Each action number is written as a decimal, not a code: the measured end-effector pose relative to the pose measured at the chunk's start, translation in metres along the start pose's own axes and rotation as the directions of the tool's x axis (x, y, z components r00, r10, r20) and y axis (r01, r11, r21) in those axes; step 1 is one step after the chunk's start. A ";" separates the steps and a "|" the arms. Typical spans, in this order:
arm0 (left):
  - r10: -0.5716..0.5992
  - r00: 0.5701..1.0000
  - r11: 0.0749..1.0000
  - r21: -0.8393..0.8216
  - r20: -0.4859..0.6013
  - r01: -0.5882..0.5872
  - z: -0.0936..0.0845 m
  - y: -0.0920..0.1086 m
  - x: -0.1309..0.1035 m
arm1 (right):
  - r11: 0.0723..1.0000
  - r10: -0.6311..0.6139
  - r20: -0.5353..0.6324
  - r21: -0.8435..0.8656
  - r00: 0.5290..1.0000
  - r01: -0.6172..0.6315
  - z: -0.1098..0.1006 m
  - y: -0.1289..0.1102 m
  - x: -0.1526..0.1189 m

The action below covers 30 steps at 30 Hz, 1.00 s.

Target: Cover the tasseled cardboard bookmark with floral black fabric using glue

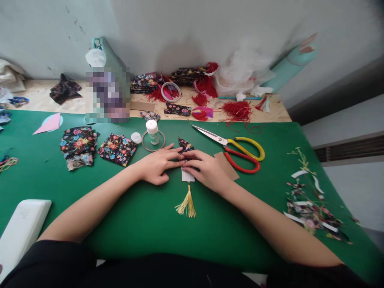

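A black floral fabric piece (186, 145) lies on the green mat in front of me, over a white card (188, 176). From the card's lower edge a yellow tassel (186, 204) fans out toward me. My left hand (159, 163) reaches in from the left with fingers stretched and apart, the tips resting on the fabric. On the other side, my right hand (207, 170) lies over the fabric and card, its fingers extended with gaps between them. The two hands' fingertips meet and hide the middle of the piece.
Scissors (223, 142) with yellow and red handles lie to the right, by a brown card (232, 168). A white bottle (152, 132) stands inside a ring, near folded floral fabrics (117, 149). Scraps (312, 212) litter the right side; a white device (24, 228) sits left.
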<state>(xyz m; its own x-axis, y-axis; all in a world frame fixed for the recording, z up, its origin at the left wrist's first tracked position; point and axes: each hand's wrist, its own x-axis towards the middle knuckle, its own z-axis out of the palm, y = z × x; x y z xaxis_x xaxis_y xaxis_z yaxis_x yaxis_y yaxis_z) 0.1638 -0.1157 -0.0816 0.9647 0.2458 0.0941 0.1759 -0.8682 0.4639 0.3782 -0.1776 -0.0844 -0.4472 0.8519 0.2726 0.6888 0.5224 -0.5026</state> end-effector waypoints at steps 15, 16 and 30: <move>0.009 1.000 1.000 0.022 -0.013 -0.009 0.000 0.001 0.001 | 0.972 -0.038 0.008 -0.231 0.999 0.039 0.008 -0.010 -0.007; 0.008 1.000 1.000 0.019 -0.013 -0.008 0.000 0.001 0.001 | 0.972 -0.031 0.001 -0.232 1.000 0.030 0.009 -0.010 -0.007; 0.001 1.000 1.000 -0.017 0.000 -0.001 -0.001 0.000 0.000 | 0.999 0.019 -0.049 -0.027 0.999 -0.021 0.006 -0.006 -0.006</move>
<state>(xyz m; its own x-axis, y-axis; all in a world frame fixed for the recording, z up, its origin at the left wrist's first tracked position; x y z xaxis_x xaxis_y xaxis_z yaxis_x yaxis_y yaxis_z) 0.1639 -0.1153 -0.0806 0.9648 0.2453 0.0944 0.1721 -0.8609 0.4787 0.3732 -0.1857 -0.0877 -0.4051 0.8627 0.3027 0.7129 0.5054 -0.4862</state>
